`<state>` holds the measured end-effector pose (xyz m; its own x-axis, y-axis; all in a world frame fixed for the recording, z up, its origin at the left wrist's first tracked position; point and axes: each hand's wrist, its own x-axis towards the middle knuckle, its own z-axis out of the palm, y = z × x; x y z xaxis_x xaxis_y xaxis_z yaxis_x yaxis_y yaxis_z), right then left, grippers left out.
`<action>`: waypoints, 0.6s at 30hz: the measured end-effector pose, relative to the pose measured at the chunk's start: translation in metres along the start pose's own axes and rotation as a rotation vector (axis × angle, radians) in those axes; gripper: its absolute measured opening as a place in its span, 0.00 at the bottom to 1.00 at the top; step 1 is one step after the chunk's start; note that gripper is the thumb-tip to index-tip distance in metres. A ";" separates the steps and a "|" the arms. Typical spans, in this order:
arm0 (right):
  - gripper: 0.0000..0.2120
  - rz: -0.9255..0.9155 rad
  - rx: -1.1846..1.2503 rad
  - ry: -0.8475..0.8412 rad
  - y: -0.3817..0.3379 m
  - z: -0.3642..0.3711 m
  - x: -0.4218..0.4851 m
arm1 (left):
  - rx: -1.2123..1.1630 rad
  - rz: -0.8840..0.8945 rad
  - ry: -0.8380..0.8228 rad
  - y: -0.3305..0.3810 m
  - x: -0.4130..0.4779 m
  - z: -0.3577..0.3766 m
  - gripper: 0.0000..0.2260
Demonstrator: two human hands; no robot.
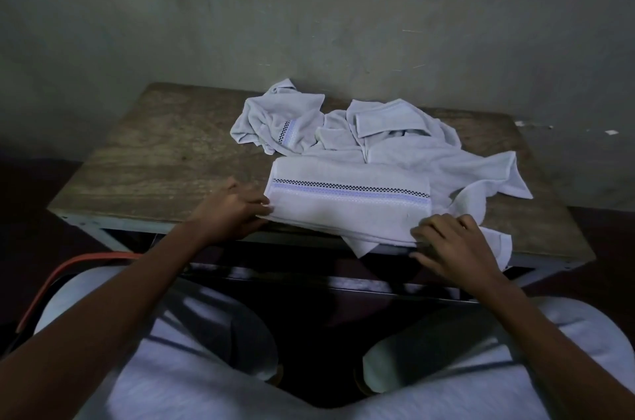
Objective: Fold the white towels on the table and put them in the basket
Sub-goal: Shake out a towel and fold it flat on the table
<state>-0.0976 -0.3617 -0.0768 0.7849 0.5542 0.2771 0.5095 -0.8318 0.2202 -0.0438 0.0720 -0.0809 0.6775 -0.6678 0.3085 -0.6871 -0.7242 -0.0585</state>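
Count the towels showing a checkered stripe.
2. The folded towel lies at the table's near edge, held by the left hand and right hand; a crumpled towel sits back left. Folds in the pile may hide more.

The left part of the wooden table point(147, 151) is bare, giving open passage from the near edge to the wall point(309, 24). The folded towel point(347, 210) and the crumpled towels point(343, 131) behind it occupy the centre and right, leaving a bare strip along the right edge.
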 end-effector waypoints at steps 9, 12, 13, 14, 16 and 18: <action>0.07 -0.067 -0.040 0.079 0.000 -0.003 0.010 | 0.156 0.139 0.013 -0.004 0.009 -0.001 0.07; 0.08 -0.037 0.034 0.132 0.003 -0.014 0.013 | 0.184 0.154 -0.003 -0.005 0.014 -0.005 0.06; 0.08 -0.035 0.045 0.149 0.006 -0.020 0.016 | 0.177 0.140 -0.004 -0.005 0.017 -0.010 0.06; 0.09 -0.037 0.050 0.164 0.011 -0.026 0.019 | 0.156 0.120 0.005 -0.005 0.022 -0.017 0.07; 0.10 -0.022 0.077 0.180 0.024 -0.042 0.030 | 0.040 0.071 0.055 -0.009 0.033 -0.037 0.07; 0.11 0.021 0.137 0.185 0.040 -0.066 0.045 | -0.127 0.000 0.103 -0.015 0.047 -0.065 0.07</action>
<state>-0.0655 -0.3676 0.0060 0.7240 0.5228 0.4500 0.5469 -0.8326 0.0875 -0.0181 0.0627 -0.0041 0.6516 -0.6419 0.4041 -0.7193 -0.6921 0.0603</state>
